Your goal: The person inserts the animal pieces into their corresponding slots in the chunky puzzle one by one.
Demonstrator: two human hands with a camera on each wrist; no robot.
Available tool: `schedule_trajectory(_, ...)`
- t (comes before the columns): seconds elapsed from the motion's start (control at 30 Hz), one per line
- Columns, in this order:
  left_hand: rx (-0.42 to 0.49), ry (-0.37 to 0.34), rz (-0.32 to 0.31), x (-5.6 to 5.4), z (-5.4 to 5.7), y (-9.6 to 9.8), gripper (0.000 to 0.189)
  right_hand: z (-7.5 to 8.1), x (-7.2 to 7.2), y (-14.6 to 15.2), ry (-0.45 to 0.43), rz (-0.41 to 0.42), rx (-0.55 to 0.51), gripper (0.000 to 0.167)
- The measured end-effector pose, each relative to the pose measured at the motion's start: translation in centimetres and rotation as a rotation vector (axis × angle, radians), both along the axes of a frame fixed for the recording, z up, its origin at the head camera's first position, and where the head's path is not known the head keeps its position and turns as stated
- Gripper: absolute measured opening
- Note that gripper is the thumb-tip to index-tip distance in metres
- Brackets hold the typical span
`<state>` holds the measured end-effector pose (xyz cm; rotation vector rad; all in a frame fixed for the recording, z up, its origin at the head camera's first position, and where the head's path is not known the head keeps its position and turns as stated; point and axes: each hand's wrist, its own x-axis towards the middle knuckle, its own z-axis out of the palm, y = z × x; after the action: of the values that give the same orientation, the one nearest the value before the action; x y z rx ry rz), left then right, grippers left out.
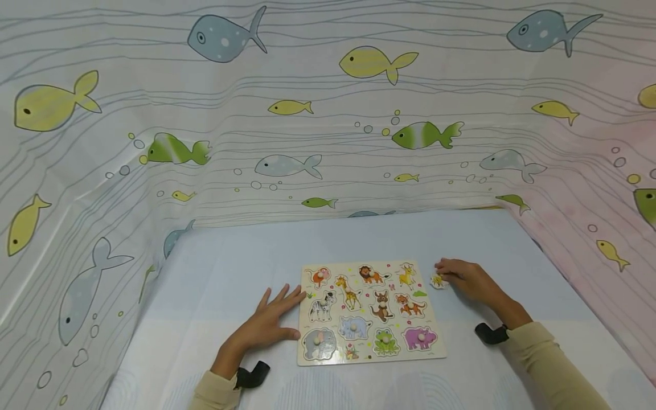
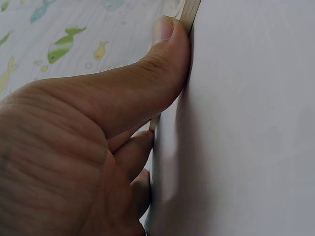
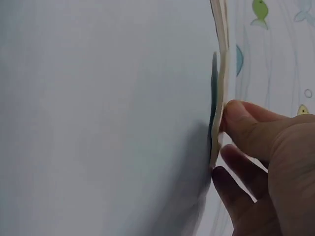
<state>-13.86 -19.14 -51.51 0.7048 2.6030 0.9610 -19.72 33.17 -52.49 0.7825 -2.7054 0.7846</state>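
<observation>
A wooden animal puzzle board (image 1: 359, 316) lies flat on the table, with a monkey, lion, giraffe, zebra, elephant, frog and other animals on it. Round knobs show on several of them. My left hand (image 1: 271, 319) is spread beside the board's left side, thumb and fingertips at its edge; the left wrist view shows the thumb (image 2: 170, 46) against that edge. Just off the board's right side, my right hand (image 1: 468, 279) pinches a small yellowish puzzle piece (image 1: 437, 282). In the right wrist view this piece (image 3: 216, 108) appears edge-on, tilted up from the table, its picture hidden.
A pale cloth (image 1: 246, 250) covers the table. Behind and on both sides rise walls of fabric (image 1: 328, 131) printed with fish and wavy lines. Each wrist carries a black camera mount, one on the left (image 1: 252, 376) and one on the right (image 1: 491, 333).
</observation>
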Motion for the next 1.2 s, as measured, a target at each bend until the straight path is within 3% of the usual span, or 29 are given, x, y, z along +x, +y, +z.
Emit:
schedule_trajectory(0.13, 0.002, 0.005, -0.001, 0.0, 0.0, 0.0, 0.092, 0.7, 0.2, -0.4, -0.105, -0.078, -0.004, 0.026)
schedule_trajectory(0.23, 0.001, 0.007, -0.001, 0.0, 0.0, 0.0, 0.092, 1.0, 0.3, -0.7, -0.15, -0.097, -0.064, 0.017)
schedule_trajectory(0.5, -0.001, 0.016, -0.004, 0.0, -0.1, 0.1, 0.092, 1.4, 0.1, -2.5, -0.069, 0.012, -0.242, 0.023)
schedule_trajectory(0.73, 0.007, 0.026, -0.003, -0.1, -0.3, 0.1, 0.092, 1.3, -0.1, -4.8, -0.094, 0.014, -0.224, 0.009)
schedule_trajectory(0.93, 0.0, 0.028, -0.003, -0.1, -0.3, 0.1, 0.093, 0.8, -0.7, -6.4, -0.079, 0.019, -0.208, 0.009)
schedule_trajectory(1.13, -0.021, 0.0, 0.009, -0.2, -0.2, 0.0, 0.094, 0.6, -1.0, -8.0, -0.136, -0.022, -0.154, 0.006)
schedule_trajectory(1.2, -0.018, -0.002, 0.007, -0.2, -0.3, 0.1, 0.094, 0.6, -1.0, -8.4, -0.141, -0.036, -0.132, 0.015)
